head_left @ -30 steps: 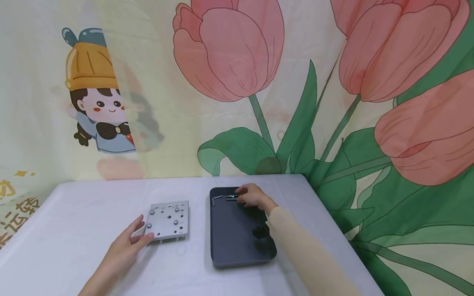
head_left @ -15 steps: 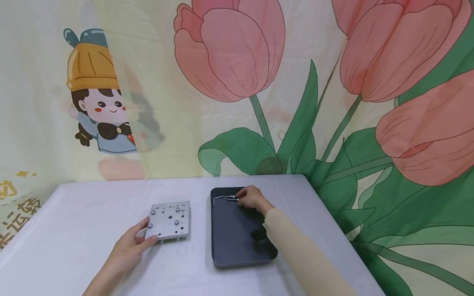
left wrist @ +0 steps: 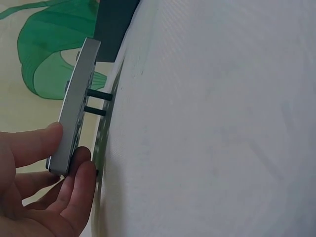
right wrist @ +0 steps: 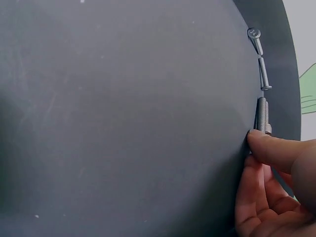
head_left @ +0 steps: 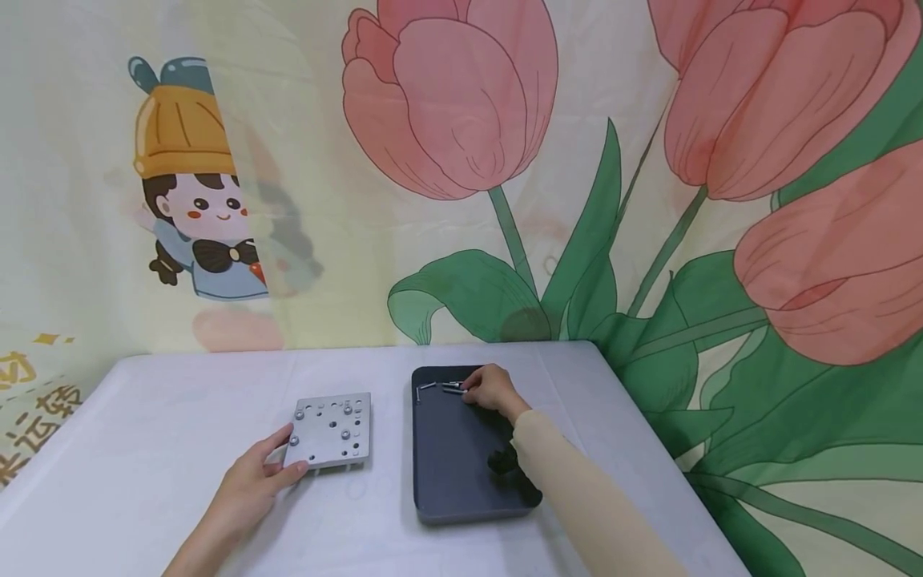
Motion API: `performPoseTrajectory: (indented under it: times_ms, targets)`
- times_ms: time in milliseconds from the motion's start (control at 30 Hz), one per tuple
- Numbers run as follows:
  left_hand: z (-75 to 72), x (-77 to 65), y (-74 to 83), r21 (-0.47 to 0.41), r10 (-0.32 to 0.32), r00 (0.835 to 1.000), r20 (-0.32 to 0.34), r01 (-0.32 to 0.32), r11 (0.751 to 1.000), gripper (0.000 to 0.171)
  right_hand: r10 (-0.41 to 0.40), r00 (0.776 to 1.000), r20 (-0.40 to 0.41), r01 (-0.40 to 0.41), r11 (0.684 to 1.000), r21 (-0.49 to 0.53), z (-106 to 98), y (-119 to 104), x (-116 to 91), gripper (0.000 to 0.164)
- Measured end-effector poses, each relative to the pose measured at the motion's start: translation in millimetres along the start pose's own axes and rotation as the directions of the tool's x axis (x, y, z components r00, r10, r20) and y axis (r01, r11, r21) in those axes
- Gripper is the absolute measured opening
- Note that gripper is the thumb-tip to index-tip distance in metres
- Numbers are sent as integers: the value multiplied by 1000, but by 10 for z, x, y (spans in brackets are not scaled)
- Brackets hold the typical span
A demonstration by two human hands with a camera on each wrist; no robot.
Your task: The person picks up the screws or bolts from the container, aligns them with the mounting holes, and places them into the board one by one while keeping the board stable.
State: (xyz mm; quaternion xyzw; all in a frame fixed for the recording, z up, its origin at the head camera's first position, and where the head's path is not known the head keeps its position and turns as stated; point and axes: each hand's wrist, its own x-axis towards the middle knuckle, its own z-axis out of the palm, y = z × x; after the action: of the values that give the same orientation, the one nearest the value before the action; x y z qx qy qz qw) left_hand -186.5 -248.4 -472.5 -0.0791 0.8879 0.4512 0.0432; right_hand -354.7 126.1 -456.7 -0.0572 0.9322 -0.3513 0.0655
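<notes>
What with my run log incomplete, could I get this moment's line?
left hand: grips metal plate; right hand: pinches bolt; tray: more bolts inside

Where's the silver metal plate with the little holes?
In the head view, the silver metal plate is on the left side, left of the dark tray, with the person's left hand holding its near left corner.
</notes>
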Motion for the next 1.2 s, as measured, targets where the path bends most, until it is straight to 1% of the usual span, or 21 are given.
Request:
performPoseTrajectory:
  times_ms: [267, 600, 700, 833, 967, 1200]
  targets:
    - [-11, -14, 0, -1, 3, 1000, -5, -3, 1000, 87, -65, 998, 16, 65, 998, 13, -20, 26, -4, 13]
    - [8, -16, -3, -7, 30, 999, -11, -30, 1000, 84, -93, 996, 16, 91, 990, 111, -36, 42, -18, 13]
    - [18, -22, -13, -10, 28, 1000, -8, -28, 1000, 83, -106, 994, 14, 103, 983, 155, -27, 44, -19, 15]
    - [18, -20, -19, -6, 14, 1000, -9, -14, 1000, 84, -145, 989, 22, 137, 969, 204, -19, 43, -26, 18]
    - [15, -10, -17, -3, 12, 1000, -10, -12, 1000, 84, -195, 981, 5, 191, 963, 190, -33, 37, -33, 21]
    - [16, -12, -12, 5, 30, 1000, -11, -30, 1000, 83, -269, 961, -59, 275, 946, 171, -43, -22, -15, 21]
